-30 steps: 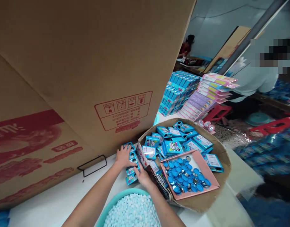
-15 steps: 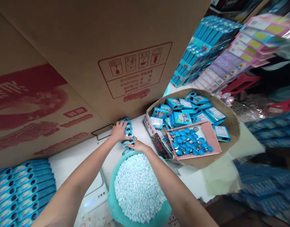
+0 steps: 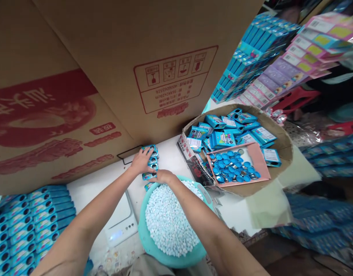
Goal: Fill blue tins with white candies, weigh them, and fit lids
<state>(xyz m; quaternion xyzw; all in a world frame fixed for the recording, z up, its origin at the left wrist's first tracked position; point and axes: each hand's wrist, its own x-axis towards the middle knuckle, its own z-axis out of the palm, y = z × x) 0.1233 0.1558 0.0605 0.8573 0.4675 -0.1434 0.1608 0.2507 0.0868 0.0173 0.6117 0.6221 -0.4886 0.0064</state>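
A short row of small blue boxes [image 3: 151, 161] with round windows lies on the white table against the big cardboard carton [image 3: 107, 69]. My left hand [image 3: 140, 161] rests on the row's left side, fingers laid over the boxes. My right hand [image 3: 163, 176] is curled at the row's near end, fingers pressed on a box. Just below my hands stands a teal basin [image 3: 207, 199] full of small pale-blue pellets.
A round cardboard tray [image 3: 282, 142] at right holds blue packets and a pink lid of blue caps [image 3: 232, 168]. A white scale [image 3: 121, 224] sits left of the basin. Stacked blue boxes [image 3: 27, 226] lie at lower left, more blue and pink boxes [image 3: 280, 50] at upper right.
The view has tilted down, bringing the basin, scale and lower-left boxes into sight. Both hands have stayed on the row of blue boxes, pressing it together.
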